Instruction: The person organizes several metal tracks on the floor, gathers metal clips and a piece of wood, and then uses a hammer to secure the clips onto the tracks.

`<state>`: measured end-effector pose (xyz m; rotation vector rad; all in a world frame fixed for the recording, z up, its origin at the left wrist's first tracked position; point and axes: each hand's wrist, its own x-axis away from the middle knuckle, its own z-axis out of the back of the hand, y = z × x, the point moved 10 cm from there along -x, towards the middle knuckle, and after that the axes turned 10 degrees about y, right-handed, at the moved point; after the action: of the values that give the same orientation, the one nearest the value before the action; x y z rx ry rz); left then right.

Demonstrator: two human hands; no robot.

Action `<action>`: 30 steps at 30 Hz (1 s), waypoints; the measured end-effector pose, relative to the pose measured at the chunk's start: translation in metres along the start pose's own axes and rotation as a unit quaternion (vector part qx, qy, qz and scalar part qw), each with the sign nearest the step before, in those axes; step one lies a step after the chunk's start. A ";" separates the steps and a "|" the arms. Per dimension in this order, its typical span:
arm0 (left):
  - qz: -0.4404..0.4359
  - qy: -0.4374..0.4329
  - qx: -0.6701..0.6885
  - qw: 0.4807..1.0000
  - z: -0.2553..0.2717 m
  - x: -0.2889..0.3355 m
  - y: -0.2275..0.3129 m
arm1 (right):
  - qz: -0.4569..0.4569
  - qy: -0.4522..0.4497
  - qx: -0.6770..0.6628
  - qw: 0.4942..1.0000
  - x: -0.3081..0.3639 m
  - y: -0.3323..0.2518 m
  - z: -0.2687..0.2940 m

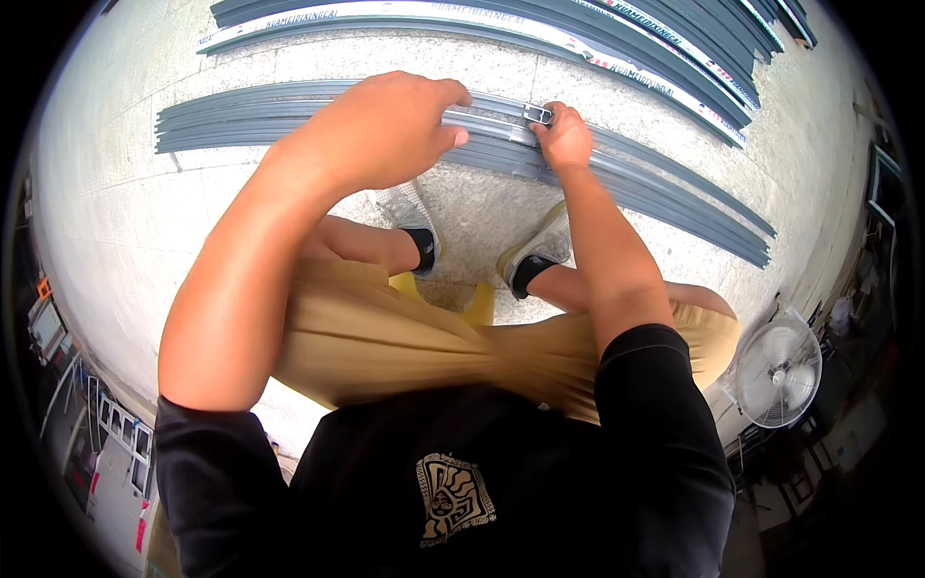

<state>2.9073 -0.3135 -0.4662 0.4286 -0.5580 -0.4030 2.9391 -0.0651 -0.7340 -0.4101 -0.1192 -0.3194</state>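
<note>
Long grey metal profiles (pixel 674 204) lie side by side in a bundle on the floor, across in front of my feet. Above the bundle's middle is my left hand (pixel 395 125), its thumb and forefinger apart and nothing visible between them; the other fingers are hidden behind the hand. Between the fingertips of my right hand (pixel 567 143) is a small metal profile piece (pixel 537 114), hollow at its end and with a dark edge. This piece sits over the profiles; whether it touches them I cannot tell.
Beyond the bundle, more dark profiles (pixel 462 21) with white printed wrapping lie stacked on the pale floor (pixel 106 212). My shoes (pixel 540 241) are close to the bundle's near side. A round fan (pixel 779 374) stands at the right, and metal frames (pixel 120 424) are at the lower left.
</note>
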 end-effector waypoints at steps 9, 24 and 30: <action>0.046 -0.150 -0.210 0.965 -0.124 -0.131 -0.106 | -0.107 -0.037 -0.169 0.979 -0.006 0.045 -0.020; 0.161 0.081 -0.104 0.978 -0.216 -0.169 -0.169 | -0.264 0.009 -0.306 0.915 0.010 0.056 -0.036; 0.139 0.059 -0.137 0.979 -0.221 -0.185 -0.174 | -0.274 0.014 -0.330 0.903 0.008 0.059 -0.042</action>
<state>2.8490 -0.3102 -0.7981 0.1042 -0.4307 -0.1797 2.9683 -0.0332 -0.7931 -1.0499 -0.0932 -0.9334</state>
